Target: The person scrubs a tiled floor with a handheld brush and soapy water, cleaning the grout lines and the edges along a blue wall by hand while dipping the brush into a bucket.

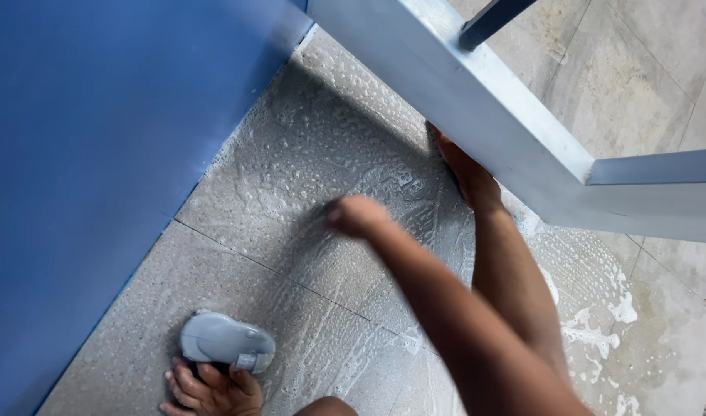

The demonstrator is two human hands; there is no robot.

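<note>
My left hand point(357, 216) is blurred and curled into a fist low over the wet, soapy grey floor tiles point(307, 146). A dark smudge shows at its tip, and I cannot tell whether it holds anything. My right hand point(467, 176) rests with its fingers spread against the lower edge of a white painted frame point(476, 108), which partly hides them. Both forearms reach in from the bottom right, the left one crossing over the right.
A blue wall point(91, 154) runs down the left side. A bare foot in a grey sandal point(226, 343) stands on the tiles at the bottom left, with a knee point(330, 404) beside it. White foam point(600, 323) lies at the right. A dark bar point(488, 19) crosses the frame's top.
</note>
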